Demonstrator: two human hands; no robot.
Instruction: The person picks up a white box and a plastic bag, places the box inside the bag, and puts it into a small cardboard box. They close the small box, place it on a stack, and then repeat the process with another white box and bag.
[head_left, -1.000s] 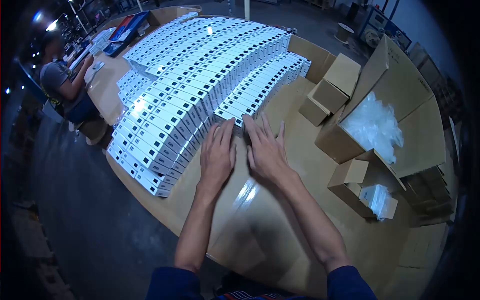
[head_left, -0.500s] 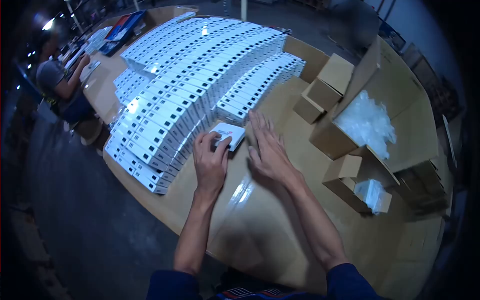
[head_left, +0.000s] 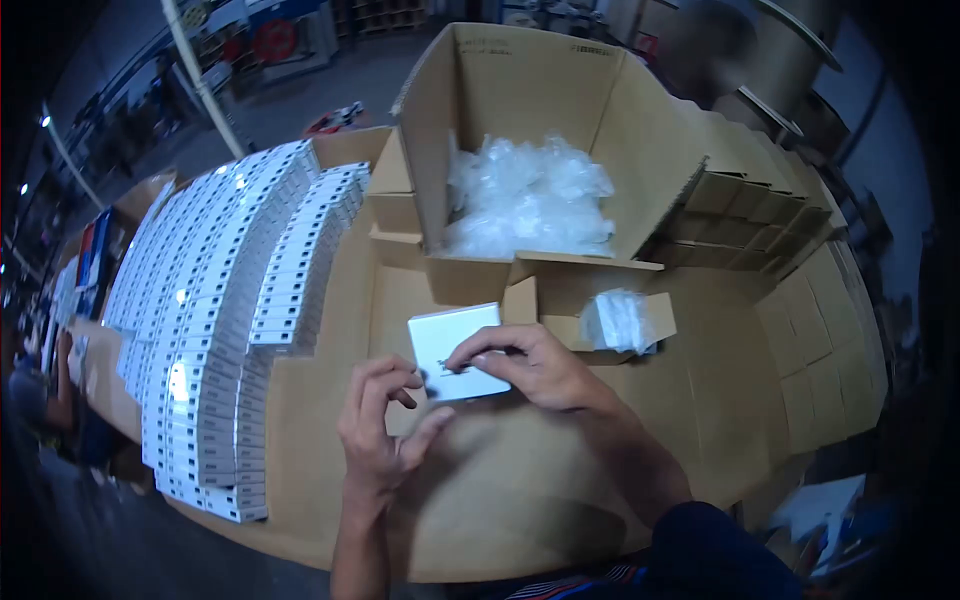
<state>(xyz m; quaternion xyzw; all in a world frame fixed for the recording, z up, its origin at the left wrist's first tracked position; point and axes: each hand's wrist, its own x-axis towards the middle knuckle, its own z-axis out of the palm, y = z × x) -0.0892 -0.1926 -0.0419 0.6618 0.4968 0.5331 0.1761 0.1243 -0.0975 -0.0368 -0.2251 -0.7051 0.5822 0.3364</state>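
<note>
Mid-frame, the left hand (head_left: 376,432) is half open, empty, while the right hand (head_left: 553,372), fingers bent, hold unclear, should steady the white box (head_left: 448,328).

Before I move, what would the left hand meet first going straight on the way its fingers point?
Most likely the white box; its edge lies just ahead of the left hand, though I can't tell whether they touch.

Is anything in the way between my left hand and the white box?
Nothing visible stands between your left hand and the white box. Your right hand covers part of the box from the opposite side.
</note>
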